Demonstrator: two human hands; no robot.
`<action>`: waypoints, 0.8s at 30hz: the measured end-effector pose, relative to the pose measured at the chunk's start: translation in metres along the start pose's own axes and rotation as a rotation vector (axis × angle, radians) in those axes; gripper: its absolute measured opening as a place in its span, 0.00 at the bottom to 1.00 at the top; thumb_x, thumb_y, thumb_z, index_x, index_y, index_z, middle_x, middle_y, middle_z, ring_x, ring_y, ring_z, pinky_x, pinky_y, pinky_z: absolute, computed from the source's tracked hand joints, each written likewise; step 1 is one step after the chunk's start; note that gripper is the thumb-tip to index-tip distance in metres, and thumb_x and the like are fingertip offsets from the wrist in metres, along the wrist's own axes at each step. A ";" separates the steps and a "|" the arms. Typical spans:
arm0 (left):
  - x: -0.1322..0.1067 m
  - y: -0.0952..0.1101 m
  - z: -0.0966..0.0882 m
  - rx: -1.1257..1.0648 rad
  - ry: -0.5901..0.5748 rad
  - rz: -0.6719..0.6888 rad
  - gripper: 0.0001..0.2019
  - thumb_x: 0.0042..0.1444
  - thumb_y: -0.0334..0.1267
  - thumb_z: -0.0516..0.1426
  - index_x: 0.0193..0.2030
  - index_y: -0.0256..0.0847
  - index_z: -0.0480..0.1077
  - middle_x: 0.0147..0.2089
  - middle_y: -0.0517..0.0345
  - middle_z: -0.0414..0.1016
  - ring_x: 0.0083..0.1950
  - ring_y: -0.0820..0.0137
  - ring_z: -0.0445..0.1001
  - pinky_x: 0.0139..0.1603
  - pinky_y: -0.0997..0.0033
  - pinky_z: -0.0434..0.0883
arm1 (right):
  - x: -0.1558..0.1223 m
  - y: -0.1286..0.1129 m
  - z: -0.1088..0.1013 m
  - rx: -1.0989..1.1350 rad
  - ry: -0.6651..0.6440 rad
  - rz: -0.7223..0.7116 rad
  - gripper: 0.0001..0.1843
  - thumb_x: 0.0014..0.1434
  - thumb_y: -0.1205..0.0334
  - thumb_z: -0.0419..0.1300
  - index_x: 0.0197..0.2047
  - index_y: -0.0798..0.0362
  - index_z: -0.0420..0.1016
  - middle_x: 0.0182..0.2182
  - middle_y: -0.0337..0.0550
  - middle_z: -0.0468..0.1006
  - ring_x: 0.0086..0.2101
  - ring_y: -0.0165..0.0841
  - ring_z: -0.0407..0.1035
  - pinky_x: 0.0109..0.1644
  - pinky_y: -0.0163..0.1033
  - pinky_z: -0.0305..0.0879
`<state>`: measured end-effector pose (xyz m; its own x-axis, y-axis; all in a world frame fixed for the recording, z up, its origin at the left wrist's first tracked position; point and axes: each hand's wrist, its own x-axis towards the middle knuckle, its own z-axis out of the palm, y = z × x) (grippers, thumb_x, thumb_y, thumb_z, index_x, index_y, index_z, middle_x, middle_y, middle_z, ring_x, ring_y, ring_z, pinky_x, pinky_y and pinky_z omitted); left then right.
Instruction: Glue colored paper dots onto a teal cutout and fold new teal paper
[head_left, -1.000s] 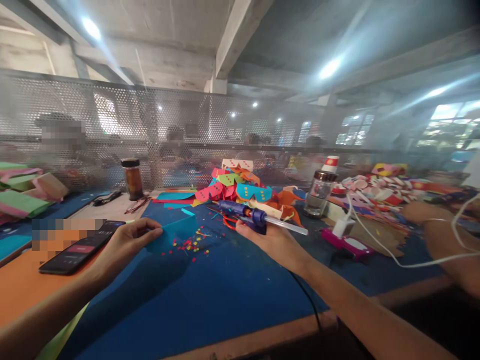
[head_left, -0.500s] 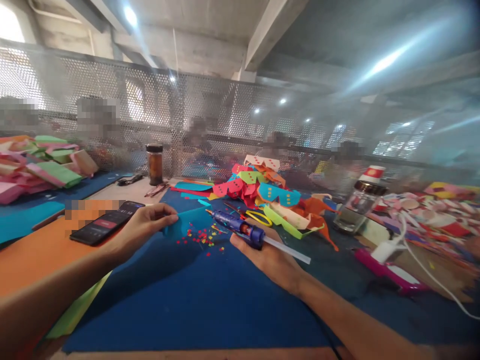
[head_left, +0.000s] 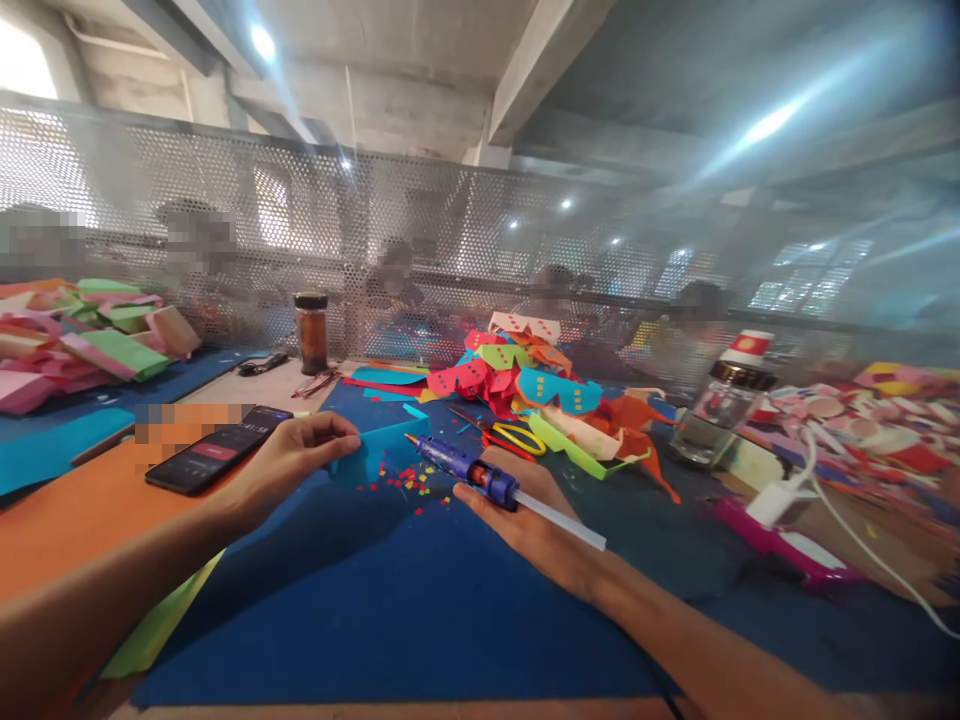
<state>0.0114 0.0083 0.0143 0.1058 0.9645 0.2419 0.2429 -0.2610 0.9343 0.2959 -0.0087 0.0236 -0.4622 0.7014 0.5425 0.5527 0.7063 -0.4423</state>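
Note:
My left hand [head_left: 289, 460] pinches the near edge of a teal paper piece [head_left: 382, 448] lying on the dark blue sheet [head_left: 420, 600]. My right hand [head_left: 525, 510] is wrapped around a blue glue gun [head_left: 465, 466] with a clear glue stick poking out the back. Its nozzle points left at the teal piece, close to its right edge. Tiny red and yellow paper bits [head_left: 409, 482] are scattered just below the nozzle.
A black phone [head_left: 217, 450] lies on orange paper at left. Scissors [head_left: 510, 437] and a heap of coloured cutouts [head_left: 525, 380] sit behind the glue gun. A dark jar [head_left: 311, 332], a glass bottle [head_left: 724, 410] and a pink power strip [head_left: 780, 545] with white cable stand around. Folded papers [head_left: 90, 345] pile far left.
The view swung left, then steadied. My right hand has brought the glue gun nozzle closer to the teal piece, which my left hand keeps pinched.

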 end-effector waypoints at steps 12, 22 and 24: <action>-0.002 0.002 0.003 0.041 -0.015 0.016 0.14 0.51 0.50 0.62 0.31 0.40 0.74 0.26 0.61 0.71 0.28 0.71 0.66 0.29 0.72 0.62 | -0.001 0.008 0.005 -0.013 -0.002 -0.027 0.13 0.63 0.57 0.61 0.29 0.51 0.65 0.27 0.36 0.70 0.25 0.27 0.61 0.29 0.34 0.57; -0.003 -0.001 0.001 0.011 -0.051 0.006 0.13 0.53 0.50 0.62 0.33 0.40 0.74 0.28 0.62 0.71 0.30 0.71 0.65 0.32 0.71 0.60 | -0.002 0.012 0.006 -0.009 -0.009 -0.031 0.13 0.63 0.57 0.61 0.29 0.51 0.64 0.27 0.35 0.68 0.26 0.28 0.61 0.30 0.35 0.56; -0.004 -0.004 0.000 -0.002 -0.065 -0.002 0.13 0.54 0.50 0.62 0.34 0.40 0.73 0.29 0.63 0.70 0.30 0.72 0.65 0.33 0.71 0.60 | -0.002 0.013 0.006 -0.004 -0.012 -0.039 0.13 0.63 0.57 0.61 0.30 0.51 0.64 0.27 0.35 0.67 0.26 0.27 0.61 0.31 0.35 0.57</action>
<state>0.0099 0.0057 0.0095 0.1682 0.9604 0.2222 0.2417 -0.2587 0.9352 0.3001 -0.0005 0.0128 -0.4918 0.6745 0.5507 0.5366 0.7328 -0.4184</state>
